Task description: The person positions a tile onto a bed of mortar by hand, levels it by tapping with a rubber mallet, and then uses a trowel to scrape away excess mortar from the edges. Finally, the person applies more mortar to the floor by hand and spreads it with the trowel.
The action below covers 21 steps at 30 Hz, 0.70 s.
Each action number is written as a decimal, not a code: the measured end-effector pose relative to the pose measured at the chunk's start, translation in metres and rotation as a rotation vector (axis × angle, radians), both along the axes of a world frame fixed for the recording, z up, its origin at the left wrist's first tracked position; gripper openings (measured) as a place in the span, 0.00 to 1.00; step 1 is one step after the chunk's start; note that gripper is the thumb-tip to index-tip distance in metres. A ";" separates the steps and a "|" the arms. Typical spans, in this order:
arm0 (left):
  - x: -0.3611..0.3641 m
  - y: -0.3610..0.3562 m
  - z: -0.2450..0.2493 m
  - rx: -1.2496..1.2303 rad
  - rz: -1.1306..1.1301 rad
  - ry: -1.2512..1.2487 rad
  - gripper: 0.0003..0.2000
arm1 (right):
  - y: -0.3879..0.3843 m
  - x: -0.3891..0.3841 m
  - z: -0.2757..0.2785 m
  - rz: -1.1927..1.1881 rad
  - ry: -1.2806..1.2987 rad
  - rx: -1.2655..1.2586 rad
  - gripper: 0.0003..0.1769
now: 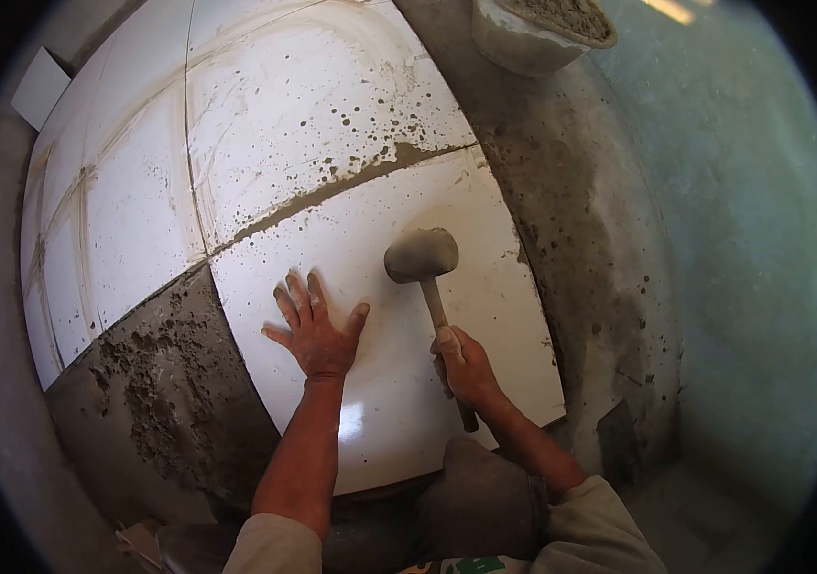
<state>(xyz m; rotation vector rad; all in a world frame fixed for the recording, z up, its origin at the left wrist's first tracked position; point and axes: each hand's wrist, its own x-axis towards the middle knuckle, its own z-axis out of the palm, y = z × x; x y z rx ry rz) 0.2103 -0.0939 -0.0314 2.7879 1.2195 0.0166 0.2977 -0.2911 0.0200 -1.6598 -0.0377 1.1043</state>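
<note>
My left hand lies flat with its fingers spread on a large white tile. To its right, my right hand is wrapped round the wooden handle of a mallet. The mallet's dark, dusty head is over the upper middle of the same tile; whether it touches the surface I cannot tell. Wet grey mortar shows along the seam between this tile and the speckled white tile beyond it.
A bucket of mortar stands at the top right. Rough mortar covers the floor at the lower left. A flat dark tool lies at the lower right, near the pale green wall. A small white piece is at the upper left.
</note>
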 end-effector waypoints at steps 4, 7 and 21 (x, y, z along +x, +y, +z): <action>0.002 -0.001 0.006 0.012 0.004 0.032 0.47 | -0.012 0.015 0.023 -0.092 0.020 0.054 0.22; -0.001 0.000 0.000 0.006 0.002 0.035 0.47 | -0.024 0.034 0.081 -0.257 -0.162 0.214 0.23; 0.003 0.000 0.007 -0.034 0.020 0.067 0.47 | 0.013 0.020 0.028 0.118 -0.466 -0.004 0.25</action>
